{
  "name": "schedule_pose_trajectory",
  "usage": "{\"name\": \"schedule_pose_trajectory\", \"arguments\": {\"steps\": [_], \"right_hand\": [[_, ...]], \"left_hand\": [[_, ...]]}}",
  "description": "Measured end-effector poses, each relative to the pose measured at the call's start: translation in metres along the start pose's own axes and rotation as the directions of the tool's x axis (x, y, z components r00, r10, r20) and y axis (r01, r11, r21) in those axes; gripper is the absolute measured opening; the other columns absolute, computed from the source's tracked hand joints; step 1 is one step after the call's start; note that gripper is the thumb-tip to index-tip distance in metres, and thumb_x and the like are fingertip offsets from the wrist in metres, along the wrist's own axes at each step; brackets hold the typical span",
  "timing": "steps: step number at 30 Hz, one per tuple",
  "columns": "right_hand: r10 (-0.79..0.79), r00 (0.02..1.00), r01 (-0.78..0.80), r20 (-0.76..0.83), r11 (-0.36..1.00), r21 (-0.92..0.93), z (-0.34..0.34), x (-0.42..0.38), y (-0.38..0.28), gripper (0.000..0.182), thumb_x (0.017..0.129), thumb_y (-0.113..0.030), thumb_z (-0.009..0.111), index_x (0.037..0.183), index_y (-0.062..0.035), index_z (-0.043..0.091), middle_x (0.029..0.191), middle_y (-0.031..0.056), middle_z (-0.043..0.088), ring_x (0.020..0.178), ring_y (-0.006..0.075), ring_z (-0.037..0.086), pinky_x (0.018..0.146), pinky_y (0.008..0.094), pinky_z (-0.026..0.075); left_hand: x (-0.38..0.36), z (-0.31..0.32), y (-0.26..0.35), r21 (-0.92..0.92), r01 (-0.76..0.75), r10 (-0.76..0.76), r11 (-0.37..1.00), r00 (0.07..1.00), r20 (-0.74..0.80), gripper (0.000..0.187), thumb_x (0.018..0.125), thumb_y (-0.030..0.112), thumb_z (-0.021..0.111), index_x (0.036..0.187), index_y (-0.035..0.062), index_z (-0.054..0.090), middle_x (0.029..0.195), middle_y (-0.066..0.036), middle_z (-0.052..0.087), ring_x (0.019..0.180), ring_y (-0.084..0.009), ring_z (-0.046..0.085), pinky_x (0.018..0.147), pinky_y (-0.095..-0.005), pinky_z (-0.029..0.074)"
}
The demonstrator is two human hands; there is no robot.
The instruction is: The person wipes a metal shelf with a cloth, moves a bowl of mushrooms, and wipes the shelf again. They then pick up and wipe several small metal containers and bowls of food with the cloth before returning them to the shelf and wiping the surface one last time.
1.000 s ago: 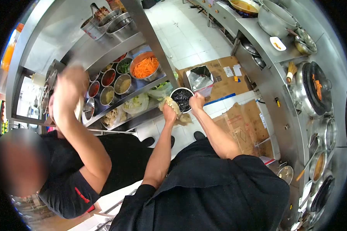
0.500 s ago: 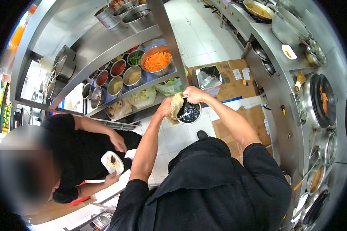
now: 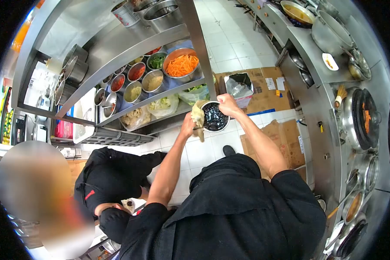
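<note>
Out in front of me is a round metal pot with a light rim and dark, shiny contents. My left hand is closed on a pale yellowish cloth at the pot's left side; the cloth hangs down there. Whether that hand also grips a handle under the cloth is hidden. My right hand is closed at the pot's upper right rim, its fingers wrapped over the edge. The pot is held above the tiled floor.
On my left, a steel shelf unit bears tubs of shredded carrot and other cut ingredients. A lined bin stands on cardboard ahead. Along the right runs a steel counter with pans. A co-worker bends close to my left arm.
The pot has tilted more toward me, so more of its dark contents shows. My right hand has shifted slightly right. The co-worker on the left has bent down, and the white dish is mostly hidden.
</note>
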State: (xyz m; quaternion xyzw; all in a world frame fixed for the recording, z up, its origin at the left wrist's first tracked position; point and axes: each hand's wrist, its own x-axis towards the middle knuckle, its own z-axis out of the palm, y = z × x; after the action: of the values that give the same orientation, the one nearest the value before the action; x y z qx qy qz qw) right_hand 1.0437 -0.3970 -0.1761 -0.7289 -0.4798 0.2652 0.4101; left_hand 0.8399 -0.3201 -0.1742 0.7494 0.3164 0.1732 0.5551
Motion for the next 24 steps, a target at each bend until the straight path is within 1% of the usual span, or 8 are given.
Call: {"name": "schedule_pose_trajectory", "arguments": {"steps": [2, 7, 12, 14, 15, 17, 21, 24], "right_hand": [[-0.022, 0.999, 0.023, -0.026, 0.997, 0.07, -0.002, -0.001, -0.002, 0.015, 0.054, 0.006, 0.043, 0.057, -0.001, 0.029, 0.055, 0.0112, 0.02, 0.052, 0.016, 0.023, 0.047, 0.0395, 0.018], [-0.101, 0.954, 0.104, 0.284, 0.995, 0.005, -0.01, 0.006, -0.007, 0.013, 0.054, 0.006, 0.043, 0.06, 0.0013, 0.032, 0.057, 0.0127, 0.024, 0.054, 0.0146, 0.027, 0.048, 0.0387, 0.021], [-0.075, 0.969, 0.059, 0.233, 0.996, 0.073, -0.005, 0.0, -0.017, 0.01, 0.056, 0.006, 0.043, 0.058, 0.0012, 0.035, 0.055, 0.012, 0.027, 0.054, 0.0133, 0.029, 0.047, 0.0371, 0.022], [0.026, 0.997, -0.027, 0.074, 1.0, 0.009, -0.009, 0.001, -0.013, 0.005, 0.058, 0.003, 0.047, 0.06, 0.0016, 0.042, 0.058, 0.0218, 0.036, 0.051, 0.028, 0.033, 0.049, 0.0412, 0.028], [0.029, 0.998, -0.023, -0.06, 0.996, 0.09, -0.004, 0.002, -0.008, 0.009, 0.056, 0.006, 0.044, 0.055, -0.0007, 0.038, 0.052, 0.0066, 0.027, 0.053, 0.0125, 0.029, 0.045, 0.0381, 0.022], [0.115, 0.976, -0.091, -0.185, 0.987, 0.135, 0.006, 0.003, -0.002, 0.009, 0.057, 0.004, 0.045, 0.056, -0.0003, 0.038, 0.052, 0.0113, 0.031, 0.051, 0.0168, 0.03, 0.046, 0.0396, 0.023], [0.29, 0.808, -0.19, -0.513, 0.952, 0.24, 0.034, -0.002, -0.009, 0.009, 0.058, 0.004, 0.044, 0.056, 0.0002, 0.037, 0.052, 0.0093, 0.031, 0.054, 0.0144, 0.031, 0.047, 0.0382, 0.025], [0.417, 0.712, -0.264, -0.565, 0.905, 0.334, 0.059, -0.007, -0.012, 0.01, 0.059, 0.004, 0.044, 0.057, -0.0007, 0.035, 0.052, 0.0087, 0.03, 0.056, 0.0155, 0.028, 0.05, 0.0375, 0.029]], "left_hand": [[0.0, 0.011, -0.002, -0.051, -0.047, 0.042, 0.998, 0.995, -0.093, 0.028, 0.083, 0.025, 0.052, 0.093, -0.0005, 0.058, 0.082, -0.008, 0.063, 0.075, -0.0172, 0.057, 0.07, -0.0311, 0.045], [0.029, 0.011, 0.005, 0.115, -0.099, 0.102, 0.988, 0.995, -0.022, 0.026, 0.079, 0.02, 0.052, 0.093, -0.0013, 0.058, 0.081, -0.012, 0.063, 0.074, -0.0186, 0.057, 0.07, -0.0325, 0.045], [0.043, 0.006, 0.013, 0.17, -0.067, 0.05, 0.983, 0.993, 0.105, 0.022, 0.077, 0.017, 0.051, 0.089, -0.0006, 0.058, 0.079, -0.016, 0.062, 0.071, -0.0225, 0.056, 0.07, -0.0337, 0.045], [0.039, 0.007, 0.016, 0.25, -0.097, 0.089, 0.963, 0.995, 0.041, 0.023, 0.079, 0.019, 0.051, 0.093, 0.0019, 0.058, 0.083, -0.019, 0.062, 0.076, -0.0297, 0.06, 0.071, -0.0371, 0.046], [0.031, 0.01, 0.022, 0.256, -0.089, 0.104, 0.963, 0.993, -0.048, 0.024, 0.081, 0.02, 0.051, 0.097, 0.0036, 0.057, 0.085, -0.021, 0.062, 0.08, -0.0342, 0.06, 0.072, -0.04, 0.046], [0.023, 0.015, 0.018, 0.3, -0.078, 0.132, 0.951, 0.978, -0.164, 0.029, 0.084, 0.023, 0.049, 0.106, 0.0044, 0.053, 0.09, -0.024, 0.062, 0.09, -0.0442, 0.056, 0.075, -0.0473, 0.044], [0.011, 0.042, 0.013, 0.149, 0.231, -0.127, 0.961, 0.853, -0.506, 0.026, 0.083, 0.013, 0.046, 0.104, -0.0009, 0.049, 0.09, -0.026, 0.061, 0.087, -0.0431, 0.058, 0.076, -0.0459, 0.045], [0.008, 0.061, -0.006, -0.154, 0.181, -0.238, 0.971, 0.717, -0.655, 0.026, 0.081, 0.008, 0.045, 0.106, 0.0011, 0.048, 0.095, -0.019, 0.061, 0.091, -0.0339, 0.059, 0.077, -0.0417, 0.046]]}}
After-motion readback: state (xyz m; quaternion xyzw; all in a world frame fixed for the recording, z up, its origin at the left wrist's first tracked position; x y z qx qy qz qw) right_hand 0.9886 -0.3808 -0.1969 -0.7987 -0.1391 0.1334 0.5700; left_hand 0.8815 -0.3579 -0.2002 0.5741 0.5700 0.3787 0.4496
